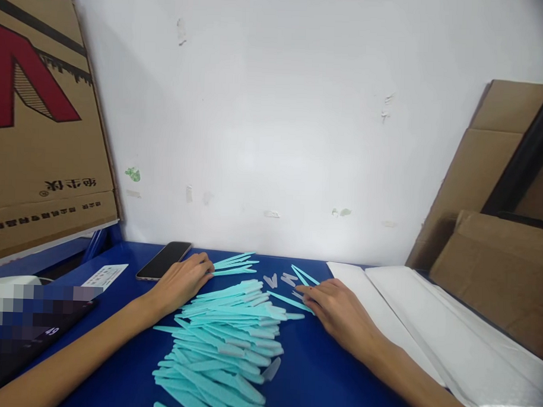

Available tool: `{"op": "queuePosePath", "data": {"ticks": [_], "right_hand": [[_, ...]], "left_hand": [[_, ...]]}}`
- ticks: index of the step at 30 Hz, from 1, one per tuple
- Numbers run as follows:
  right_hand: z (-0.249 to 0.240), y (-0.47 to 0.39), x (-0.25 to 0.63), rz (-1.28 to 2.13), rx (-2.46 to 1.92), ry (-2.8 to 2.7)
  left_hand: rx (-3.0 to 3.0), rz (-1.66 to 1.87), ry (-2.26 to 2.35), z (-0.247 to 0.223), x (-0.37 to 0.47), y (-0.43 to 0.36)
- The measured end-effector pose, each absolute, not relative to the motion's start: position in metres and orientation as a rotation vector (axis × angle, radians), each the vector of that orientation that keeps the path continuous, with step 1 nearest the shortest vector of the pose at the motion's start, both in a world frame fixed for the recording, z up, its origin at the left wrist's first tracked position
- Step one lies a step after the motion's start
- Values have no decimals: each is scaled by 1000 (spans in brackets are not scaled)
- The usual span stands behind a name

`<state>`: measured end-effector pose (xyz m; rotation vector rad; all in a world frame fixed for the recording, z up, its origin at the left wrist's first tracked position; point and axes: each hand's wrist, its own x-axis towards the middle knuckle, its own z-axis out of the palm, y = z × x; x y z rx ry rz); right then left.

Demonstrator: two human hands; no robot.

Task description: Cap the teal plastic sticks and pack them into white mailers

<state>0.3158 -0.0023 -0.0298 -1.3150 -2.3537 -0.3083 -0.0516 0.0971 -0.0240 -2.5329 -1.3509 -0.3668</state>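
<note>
My left hand (182, 282) is closed at the far left of the table, fingers curled over the ends of a few thin teal pointed sticks (234, 263). Across from it, my right hand (339, 308) bends down with its fingers together; the fingertips meet one end of a teal stick (290, 300) and a small translucent sleeve-like piece (297, 295). Whether they pinch either is hard to make out. Two more teal sticks (303, 274) lie just beyond it. Between my arms spreads a long pile of teal sticks (224, 338), many with pale, translucent ends.
Loose translucent pieces (271, 280) lie on the blue table (323, 359). A phone (165, 261) and a printed white card (105, 276) are at left. White flat packs (431, 328) cover the right side. Cardboard boxes (42, 136) and a white wall (274, 120) bound the space.
</note>
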Motion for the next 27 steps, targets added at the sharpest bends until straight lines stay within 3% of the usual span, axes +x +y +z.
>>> {"op": "queuePosePath", "data": {"ticks": [20, 27], "right_hand": [[-23, -10, 309, -237, -1283, -2201], [-19, -14, 307, -265, -1240, -2113]], "left_hand": [[-2460, -586, -1342, -3, -41, 77], [-2480, -834, -975, 1, -27, 58]]}}
